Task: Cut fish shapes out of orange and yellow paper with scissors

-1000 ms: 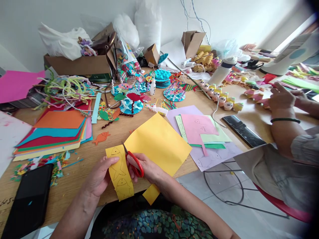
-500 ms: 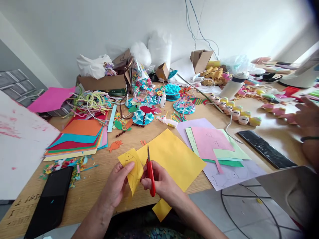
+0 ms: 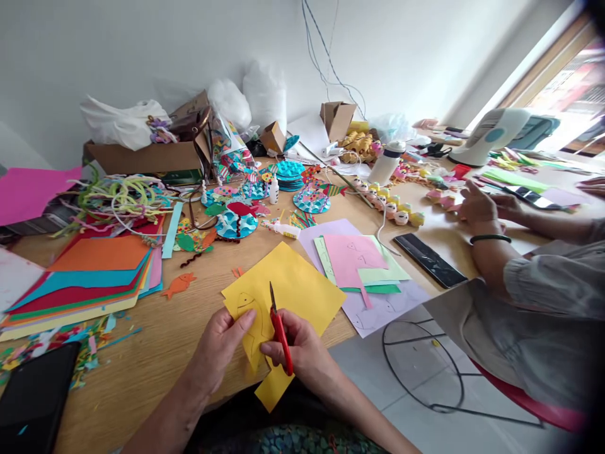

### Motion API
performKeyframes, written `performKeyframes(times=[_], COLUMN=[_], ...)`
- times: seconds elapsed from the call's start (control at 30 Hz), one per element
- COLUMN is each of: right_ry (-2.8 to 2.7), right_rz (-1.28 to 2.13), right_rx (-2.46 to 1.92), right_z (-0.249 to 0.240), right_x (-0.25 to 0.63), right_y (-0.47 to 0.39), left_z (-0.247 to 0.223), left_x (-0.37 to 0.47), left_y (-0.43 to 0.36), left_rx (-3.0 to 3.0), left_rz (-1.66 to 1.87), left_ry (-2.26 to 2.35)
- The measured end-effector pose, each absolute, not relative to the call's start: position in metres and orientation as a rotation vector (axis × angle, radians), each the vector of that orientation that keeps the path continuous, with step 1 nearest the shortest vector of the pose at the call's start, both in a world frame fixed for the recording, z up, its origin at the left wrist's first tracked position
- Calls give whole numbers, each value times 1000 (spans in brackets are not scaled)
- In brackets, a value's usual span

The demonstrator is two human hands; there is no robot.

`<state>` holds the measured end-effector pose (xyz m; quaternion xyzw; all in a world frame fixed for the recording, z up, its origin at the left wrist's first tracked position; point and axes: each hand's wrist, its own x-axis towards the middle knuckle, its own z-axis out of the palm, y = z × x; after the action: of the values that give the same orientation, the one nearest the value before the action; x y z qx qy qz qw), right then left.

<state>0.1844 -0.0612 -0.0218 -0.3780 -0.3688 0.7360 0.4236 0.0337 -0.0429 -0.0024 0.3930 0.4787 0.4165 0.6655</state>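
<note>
Between the thumb and fingers of my left hand (image 3: 218, 347) is a small piece of yellow paper (image 3: 254, 334) with a fish outline drawn on it. My right hand (image 3: 302, 343) grips red-handled scissors (image 3: 280, 334), blades pointing up and away from me and looking closed. The scissors are just right of the drawn piece; my right thumb tip lies at its edge. Behind both hands lies a larger yellow sheet (image 3: 302, 277), with a strip of yellow paper hanging over the table edge. An orange paper fish (image 3: 179, 285) lies to the left.
Stacked coloured paper (image 3: 104, 253), paper scraps and a black phone (image 3: 38, 391) are at left. Pink paper (image 3: 350, 255) and another phone (image 3: 430, 260) lie at right. Paper crafts (image 3: 236, 221) and a glue bottle (image 3: 287, 231) stand behind. A co-worker's hands (image 3: 479, 205) are at far right.
The view has turned right, so the table things shift left and more of the co-worker shows. My hands keep hold of the yellow paper and scissors; the scissors tilt slightly more to the left.
</note>
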Motion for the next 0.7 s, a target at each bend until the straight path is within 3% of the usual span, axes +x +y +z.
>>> performKeyframes(times=[0.13,0.3,0.7], right_ry=[-883,-820,-760], right_rz=[1762,1714,1738], right_rx=[-1072,-1085,-1070], right_z=[-20,-37,-55], right_x=[210,246,251], right_y=[-69,-82,-81], left_z=[1,5,-20], left_x=[24,17,78], left_y=[-25,35,132], left_rx=[1091,1315,1557], left_rz=[836,754,356], left_ry=[1000,1297,1428])
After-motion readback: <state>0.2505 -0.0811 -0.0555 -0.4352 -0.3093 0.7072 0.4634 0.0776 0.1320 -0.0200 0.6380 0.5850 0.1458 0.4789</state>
